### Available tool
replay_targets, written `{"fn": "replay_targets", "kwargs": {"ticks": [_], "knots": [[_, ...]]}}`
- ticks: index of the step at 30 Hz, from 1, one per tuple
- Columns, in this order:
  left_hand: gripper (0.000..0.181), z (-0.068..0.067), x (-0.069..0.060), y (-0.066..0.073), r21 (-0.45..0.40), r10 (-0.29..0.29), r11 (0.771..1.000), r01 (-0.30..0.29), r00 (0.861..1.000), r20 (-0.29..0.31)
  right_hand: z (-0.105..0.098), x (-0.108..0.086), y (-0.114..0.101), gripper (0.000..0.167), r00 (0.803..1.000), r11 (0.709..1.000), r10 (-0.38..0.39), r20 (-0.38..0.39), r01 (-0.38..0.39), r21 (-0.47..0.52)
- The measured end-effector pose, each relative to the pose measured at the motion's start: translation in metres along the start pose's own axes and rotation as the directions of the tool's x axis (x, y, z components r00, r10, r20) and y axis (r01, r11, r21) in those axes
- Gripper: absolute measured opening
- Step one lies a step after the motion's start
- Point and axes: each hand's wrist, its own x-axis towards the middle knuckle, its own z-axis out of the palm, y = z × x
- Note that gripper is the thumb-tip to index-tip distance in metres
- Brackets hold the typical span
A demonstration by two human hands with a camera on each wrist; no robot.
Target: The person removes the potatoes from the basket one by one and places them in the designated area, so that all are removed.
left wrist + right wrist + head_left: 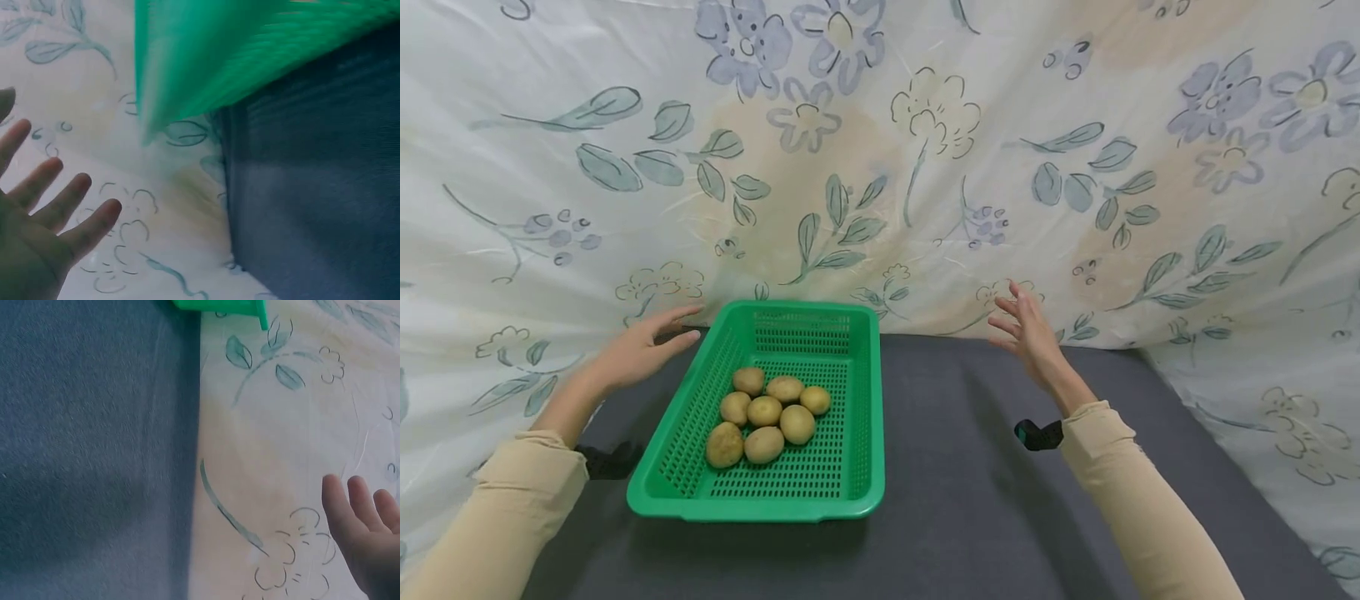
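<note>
A green plastic basket point(871, 400) with slotted walls stands left of centre on the dark table in the head view. Several potatoes point(764, 411) lie grouped on its floor. My left hand point(643, 346) hovers just outside the basket's left rim, fingers extended and holding nothing. In the left wrist view the left hand point(50, 231) has its fingers spread, below the blurred green basket point(206, 56). My right hand point(1032, 336) is raised over the table, well to the right of the basket, with loose fingers and nothing in them. The right wrist view shows part of the right hand point(369, 531).
A dark grey cloth-covered table point(955, 467) extends under the basket and off to the right. Behind and at both sides hangs a pale floral curtain point(925, 167), close to the table's back edge. Each wrist carries a black strap-on device point(1039, 434).
</note>
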Motion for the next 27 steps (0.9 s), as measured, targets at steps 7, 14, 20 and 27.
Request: {"fn": "replay_targets", "kwargs": {"ticks": [7, 14, 20, 27], "knots": [[0.056, 0.011, -0.027, -0.015, -0.058, -0.038, 0.998, 0.04, 0.999, 0.026, 0.008, -0.012, 0.004, 0.066, 0.997, 0.996, 0.025, 0.069, -0.031, 0.088], [0.053, 0.031, -0.047, -0.027, -0.208, 0.012, 0.978, 0.0, 0.998, 0.056, 0.014, -0.023, 0.012, 0.063, 0.993, 0.982, 0.044, 0.111, -0.063, 0.177], [0.054, 0.048, -0.055, -0.031, -0.268, 0.012, 0.963, 0.006, 0.998, 0.065, 0.02, -0.034, 0.015, 0.068, 0.988, 0.957, 0.063, 0.143, -0.1, 0.272], [0.053, 0.064, -0.059, -0.036, -0.337, 0.025, 0.941, -0.016, 0.999, 0.02, 0.027, -0.041, 0.017, 0.068, 0.981, 0.937, 0.069, 0.182, -0.126, 0.324]]}}
